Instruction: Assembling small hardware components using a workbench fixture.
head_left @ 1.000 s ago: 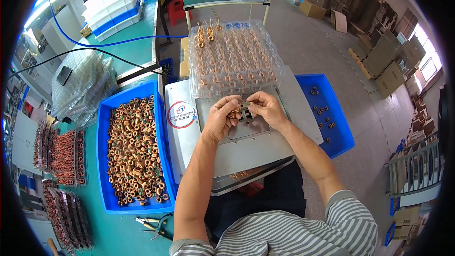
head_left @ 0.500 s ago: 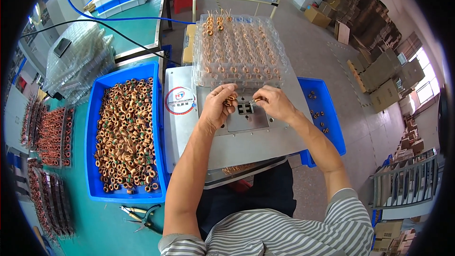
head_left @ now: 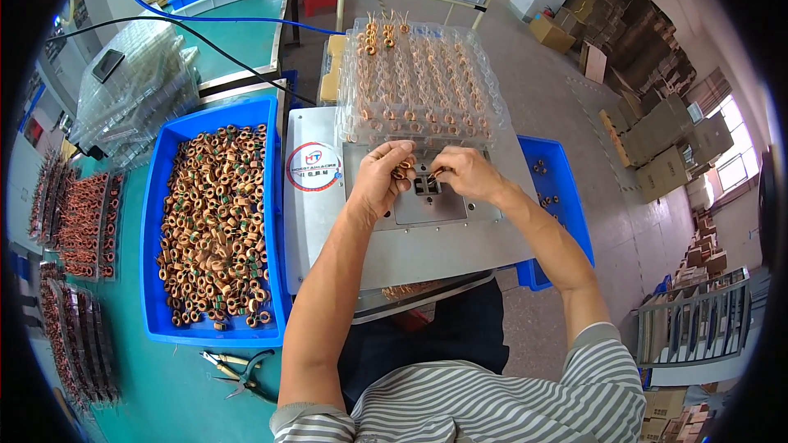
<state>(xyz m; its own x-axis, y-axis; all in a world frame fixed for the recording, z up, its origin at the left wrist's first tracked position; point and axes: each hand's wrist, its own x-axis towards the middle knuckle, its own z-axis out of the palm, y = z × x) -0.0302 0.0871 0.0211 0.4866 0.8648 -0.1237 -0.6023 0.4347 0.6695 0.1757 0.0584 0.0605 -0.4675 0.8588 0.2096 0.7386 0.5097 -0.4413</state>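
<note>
My left hand (head_left: 381, 180) is curled around several copper-wound ring coils (head_left: 402, 170), just left of a small slotted fixture (head_left: 425, 187) in the top plate of a grey metal machine (head_left: 328, 230). At the fixture, the fingers of my right hand (head_left: 464, 173) pinch one ring coil (head_left: 438, 171). Its wire leads point down at the fixture slots; whether they are inside is too small to tell. Behind both hands stands a stack of clear plastic trays (head_left: 420, 90), filled with rows of coils.
A blue bin (head_left: 153, 279) heaped with ring coils stands left of the machine. Another blue bin (head_left: 574, 197) with a few coils sits at the right. Pliers (head_left: 243, 373) lie on the green table (head_left: 164, 394). Blue and black cables (head_left: 222, 59) cross behind the bin.
My right hand has moved slightly left and down, bringing its coil over the fixture. My left hand stays almost in place, still holding its coils. The view has shifted slightly.
</note>
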